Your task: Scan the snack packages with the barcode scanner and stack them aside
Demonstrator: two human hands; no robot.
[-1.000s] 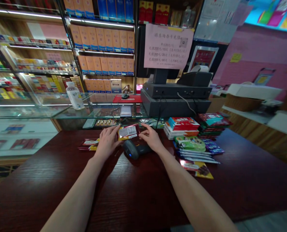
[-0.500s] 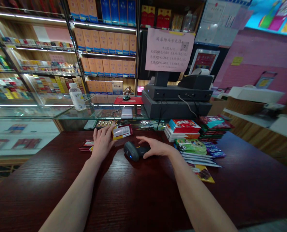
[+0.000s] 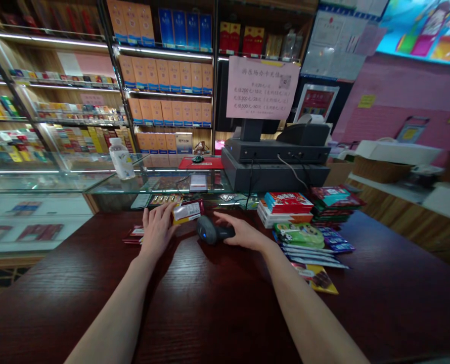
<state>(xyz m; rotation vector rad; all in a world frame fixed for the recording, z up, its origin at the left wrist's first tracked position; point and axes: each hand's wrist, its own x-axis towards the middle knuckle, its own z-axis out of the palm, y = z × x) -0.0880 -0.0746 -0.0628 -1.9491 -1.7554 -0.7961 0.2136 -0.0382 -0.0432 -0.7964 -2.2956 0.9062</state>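
On the dark wooden counter, my left hand point(image 3: 157, 230) lies with its fingers spread, the fingertips at the left end of a red and yellow snack packet point(image 3: 188, 211) whose white label faces up. Just left of it, partly behind the hand, are some flat red packets point(image 3: 134, 234). My right hand point(image 3: 243, 232) curls around the handle of a black barcode scanner point(image 3: 209, 231), thumb on the near side and index finger above. The scanner's head points left, with a small blue light on, close to the packet. Part of its handle is hidden in the palm.
To the right stand stacked boxes point(image 3: 285, 205), dark packets point(image 3: 334, 199), green snack bags point(image 3: 299, 235) and a yellow chocolate packet point(image 3: 321, 278). Behind are a cash register point(image 3: 278, 167), a glass counter point(image 3: 164, 184) with a bottle point(image 3: 121, 159), and stocked shelves.
The scanner has turned slightly and shifted a little away from me with my right hand. My left hand stays beside the snack packet. The view has tilted up slightly.
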